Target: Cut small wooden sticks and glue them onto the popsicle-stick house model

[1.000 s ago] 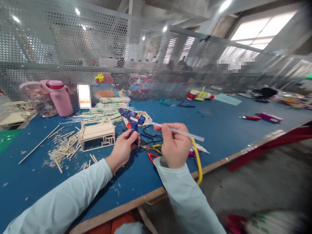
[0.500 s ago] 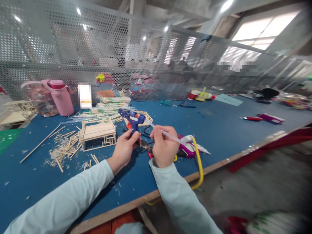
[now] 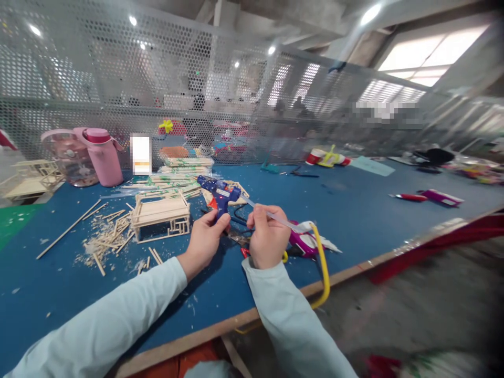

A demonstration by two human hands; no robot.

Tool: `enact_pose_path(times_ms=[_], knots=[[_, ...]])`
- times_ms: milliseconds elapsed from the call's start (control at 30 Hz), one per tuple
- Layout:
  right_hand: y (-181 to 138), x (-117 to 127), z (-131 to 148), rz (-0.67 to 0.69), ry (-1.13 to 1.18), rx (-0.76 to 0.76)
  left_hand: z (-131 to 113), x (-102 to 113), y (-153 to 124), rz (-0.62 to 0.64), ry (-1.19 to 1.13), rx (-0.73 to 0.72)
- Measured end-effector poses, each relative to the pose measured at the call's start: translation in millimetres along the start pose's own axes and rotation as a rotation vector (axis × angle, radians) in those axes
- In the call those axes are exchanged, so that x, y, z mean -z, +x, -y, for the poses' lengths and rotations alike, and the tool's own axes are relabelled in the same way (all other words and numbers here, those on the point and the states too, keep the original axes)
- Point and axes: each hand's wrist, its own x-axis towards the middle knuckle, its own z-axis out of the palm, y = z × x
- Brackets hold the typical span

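My left hand [image 3: 205,241] is closed round the handle of a blue hot glue gun [image 3: 222,194], its nozzle pointing up and to the left. An orange trigger shows in front of the fingers. Between the thumb and fingers of my right hand [image 3: 270,236] is a long translucent glue stick [image 3: 281,218]; its front end meets the back of the gun. Pliers [image 3: 239,239] lie on the table between and below my hands. To the left stands a small frame built from wooden sticks [image 3: 161,212].
Cut stick pieces [image 3: 108,236] and crumbs litter the blue table [image 3: 189,304] on the left. Bundled sticks [image 3: 185,168], a pink bottle [image 3: 104,157] and a clear jug stand behind. A purple-and-white tool [image 3: 303,241] with a yellow loop lies right of my hands, near the table edge.
The whole view has shifted slightly. My hands keep the same grips on the glue gun and the glue stick, and the stick lies at a slightly different angle.
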Motion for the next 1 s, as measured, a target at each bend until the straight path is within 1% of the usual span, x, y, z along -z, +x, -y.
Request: enact_pose_path(times_ms=[167, 233, 267, 333, 400, 433, 467, 533, 633, 700, 733, 767, 833, 867, 933, 967, 1000], knots=[[1.1, -1.0, -2.7, -0.042, 0.023, 0.026, 0.9, -1.2, 2.0, -0.019, 0.048, -0.045], [1.7, -0.7, -4.9, -0.049, -0.005, 0.006, -2.2, -4.2, 2.1, -0.029, 0.061, -0.072], [1.7, -0.8, -6.3, -0.027, -0.016, -0.014, -3.7, -6.5, 1.9, -0.022, 0.076, -0.086], [1.1, -2.3, -9.4, 0.094, -0.023, -0.092, -5.6, -12.2, 1.6, 0.016, 0.129, -0.116], [-0.3, -5.2, -12.6, 0.237, 0.012, -0.220, -5.0, -18.1, 2.1, 0.050, 0.206, -0.143], [-1.1, -6.8, -13.9, 0.279, 0.048, -0.287, -3.7, -20.7, 2.8, 0.061, 0.245, -0.155], [-1.8, -8.3, -15.0, 0.300, 0.091, -0.350, -2.1, -22.9, 3.8, 0.064, 0.280, -0.165], [-2.6, -10.2, -16.3, 0.299, 0.183, -0.437, 1.1, -25.1, 5.6, 0.053, 0.329, -0.154], [0.9, -8.2, -16.1, 0.311, 0.243, -0.492, -0.1, -19.7, 3.7, 0.043, 0.370, -0.098], [8.3, -3.4, -14.6, 0.342, 0.218, -0.511, -9.9, -7.0, -1.7, 0.064, 0.432, -0.099], [13.6, -0.6, -13.5, 0.375, 0.192, -0.525, -18.1, 2.8, -4.9, 0.086, 0.504, -0.118], [19.7, 2.1, -12.2, 0.420, 0.161, -0.537, -28.2, 15.0, -8.0, 0.068, 0.556, -0.155], [32.5, 5.3, -9.8, 0.536, 0.097, -0.541, -51.2, 45.6, -12.0, -0.030, 0.582, -0.294], [38.3, 5.3, -9.2, 0.591, 0.067, -0.518, -62.2, 63.2, -12.5, -0.139, 0.559, -0.374], [45.6, 2.1, -10.3, 0.684, 0.046, -0.434, -78.1, 99.5, -11.0, -0.404, 0.563, -0.486], [46.6, -0.7, -11.9, 0.710, 0.068, -0.398, -81.9, 116.7, -9.6, -0.517, 0.582, -0.513], [45.8, -3.6, -14.1, 0.725, 0.095, -0.371, -82.6, 132.1, -8.2, -0.595, 0.608, -0.521]])
